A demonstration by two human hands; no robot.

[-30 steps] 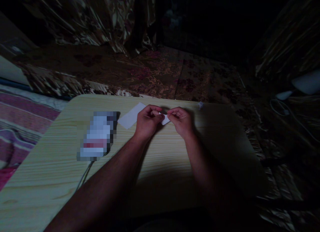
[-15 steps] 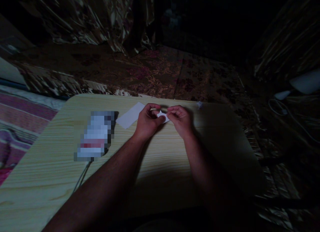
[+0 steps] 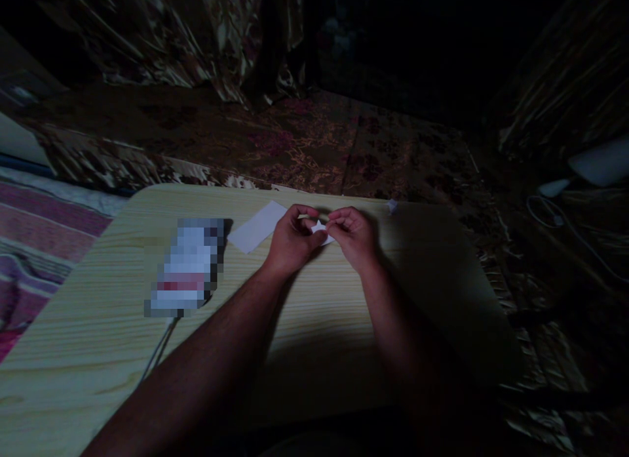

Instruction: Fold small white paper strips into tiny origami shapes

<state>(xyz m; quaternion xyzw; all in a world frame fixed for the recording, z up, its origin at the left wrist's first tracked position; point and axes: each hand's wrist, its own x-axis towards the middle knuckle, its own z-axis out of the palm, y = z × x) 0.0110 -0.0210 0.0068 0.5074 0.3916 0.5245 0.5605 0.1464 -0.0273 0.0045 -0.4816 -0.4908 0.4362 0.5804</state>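
The paper (image 3: 318,225) is showing less white than half a second ago, and the right hand's (image 3: 356,239) fingers are closing in on the left hand's (image 3: 291,242) thumb. That is suggesting, as a judgement, that the paper is being bent and that this handling is not yet finished. The left fingers are pinching it, the thumb lying across its near part; the right fingers are narrowing on its right side. The paper is sitting between both sets, a tip poking up beyond the left thumb; whether it is touching the bench (image 3: 314,313), I cannot tell. A sheet (image 3: 258,226) is lying just beside the left hand, and a scrap (image 3: 392,208) is resting beyond the right.
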